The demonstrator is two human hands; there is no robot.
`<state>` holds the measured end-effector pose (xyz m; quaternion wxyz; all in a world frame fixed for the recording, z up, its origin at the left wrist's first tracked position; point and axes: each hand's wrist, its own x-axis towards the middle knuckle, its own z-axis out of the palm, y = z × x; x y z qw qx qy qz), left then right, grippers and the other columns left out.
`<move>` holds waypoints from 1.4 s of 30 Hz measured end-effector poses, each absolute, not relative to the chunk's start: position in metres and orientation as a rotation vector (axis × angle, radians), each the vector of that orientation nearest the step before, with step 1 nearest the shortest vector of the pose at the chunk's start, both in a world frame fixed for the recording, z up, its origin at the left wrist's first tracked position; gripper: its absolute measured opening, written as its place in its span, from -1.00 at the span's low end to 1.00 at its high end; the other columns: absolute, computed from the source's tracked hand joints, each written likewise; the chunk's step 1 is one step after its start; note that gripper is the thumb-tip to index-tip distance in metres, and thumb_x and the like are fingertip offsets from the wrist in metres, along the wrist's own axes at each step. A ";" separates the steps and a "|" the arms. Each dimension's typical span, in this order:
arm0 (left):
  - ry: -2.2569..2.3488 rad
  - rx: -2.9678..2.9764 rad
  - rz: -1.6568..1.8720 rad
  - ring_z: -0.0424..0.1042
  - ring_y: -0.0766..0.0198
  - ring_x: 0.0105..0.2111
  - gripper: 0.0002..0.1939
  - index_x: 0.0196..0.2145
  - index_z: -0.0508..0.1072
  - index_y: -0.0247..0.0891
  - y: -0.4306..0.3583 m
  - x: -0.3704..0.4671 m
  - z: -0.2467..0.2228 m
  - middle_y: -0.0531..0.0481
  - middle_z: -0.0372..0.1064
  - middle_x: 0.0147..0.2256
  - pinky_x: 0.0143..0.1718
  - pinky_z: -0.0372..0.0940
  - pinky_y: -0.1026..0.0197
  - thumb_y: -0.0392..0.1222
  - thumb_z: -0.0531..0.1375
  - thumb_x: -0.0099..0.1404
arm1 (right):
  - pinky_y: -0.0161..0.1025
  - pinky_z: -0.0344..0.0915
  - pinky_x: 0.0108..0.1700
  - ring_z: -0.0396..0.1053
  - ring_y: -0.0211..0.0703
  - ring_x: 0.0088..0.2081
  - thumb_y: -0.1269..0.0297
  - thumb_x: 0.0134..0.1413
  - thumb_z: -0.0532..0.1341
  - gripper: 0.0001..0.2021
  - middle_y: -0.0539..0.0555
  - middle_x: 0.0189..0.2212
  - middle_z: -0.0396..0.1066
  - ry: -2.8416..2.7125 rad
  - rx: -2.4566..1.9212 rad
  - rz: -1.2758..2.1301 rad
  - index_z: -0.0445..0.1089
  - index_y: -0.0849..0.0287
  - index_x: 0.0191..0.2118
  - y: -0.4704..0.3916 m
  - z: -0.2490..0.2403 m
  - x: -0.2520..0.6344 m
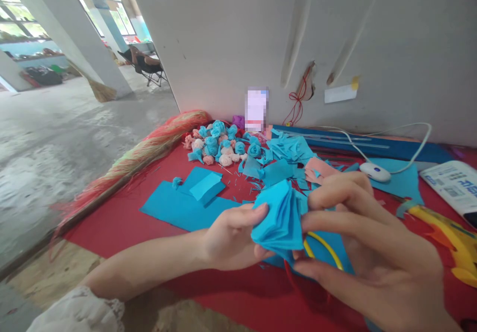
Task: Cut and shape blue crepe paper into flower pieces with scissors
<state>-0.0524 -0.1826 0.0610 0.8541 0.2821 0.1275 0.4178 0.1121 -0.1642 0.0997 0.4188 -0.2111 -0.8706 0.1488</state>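
A thick stack of blue paper pieces [279,217] is held up over the table, its layers fanned apart at the lower right edge. My left hand [238,235] grips it from the left, thumb on top and fingers beneath. At the stack's right side, my right hand [365,242] has bent fingertips against the edge and its thumb below. A yellow loop [326,247] and a red strip hang beneath, partly hidden by the right hand; what they belong to is unclear. Larger blue paper sheets [175,205] lie behind my left hand.
Rolled paper flowers [211,145] in blue and pink sit at the back, beside loose blue scraps [290,148]. A yellow glue gun [443,227], white cabled device [374,171] and white pack [452,188] are at right. A fringed straw bundle [149,153] lines the left edge.
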 end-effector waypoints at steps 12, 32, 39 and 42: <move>0.298 0.604 0.879 0.04 0.37 -0.61 -0.67 -0.69 0.33 -0.32 -0.184 -0.052 0.056 0.07 0.07 -0.75 -0.46 0.01 0.25 -0.07 0.13 0.12 | -0.24 0.21 -0.26 0.16 -0.20 -0.30 0.34 -0.11 0.29 -0.72 -0.02 -0.37 0.24 -2.227 -0.527 0.415 0.29 0.04 -0.21 -0.168 0.100 0.111; 0.146 0.526 0.847 0.27 0.39 -0.55 -0.86 -0.44 0.48 -0.33 -0.183 -0.051 0.061 0.11 0.26 -0.69 -0.28 0.17 0.33 -0.20 0.18 0.10 | -0.16 0.08 -0.18 0.09 -0.21 -0.30 0.48 0.02 0.11 -0.80 -0.01 -0.35 0.15 -2.155 -0.483 0.415 0.27 0.08 -0.22 -0.168 0.099 0.112; 0.107 0.527 0.851 0.32 0.29 -0.42 -0.80 -0.33 0.50 -0.33 -0.182 -0.050 0.060 0.02 0.40 -0.57 -0.25 0.19 0.25 -0.19 0.20 0.08 | -0.26 0.10 -0.33 0.11 -0.26 -0.36 0.58 -0.05 0.16 -0.79 -0.04 -0.45 0.18 -2.056 -0.506 0.329 0.29 0.12 -0.32 -0.167 0.098 0.108; 0.096 0.508 0.844 0.34 0.31 -0.41 -0.82 -0.35 0.50 -0.35 -0.181 -0.050 0.061 0.02 0.41 -0.56 -0.26 0.19 0.27 -0.23 0.20 0.07 | -0.24 0.10 -0.33 0.10 -0.27 -0.38 0.57 -0.03 0.15 -0.82 -0.05 -0.47 0.16 -2.038 -0.530 0.340 0.26 0.12 -0.35 -0.169 0.099 0.106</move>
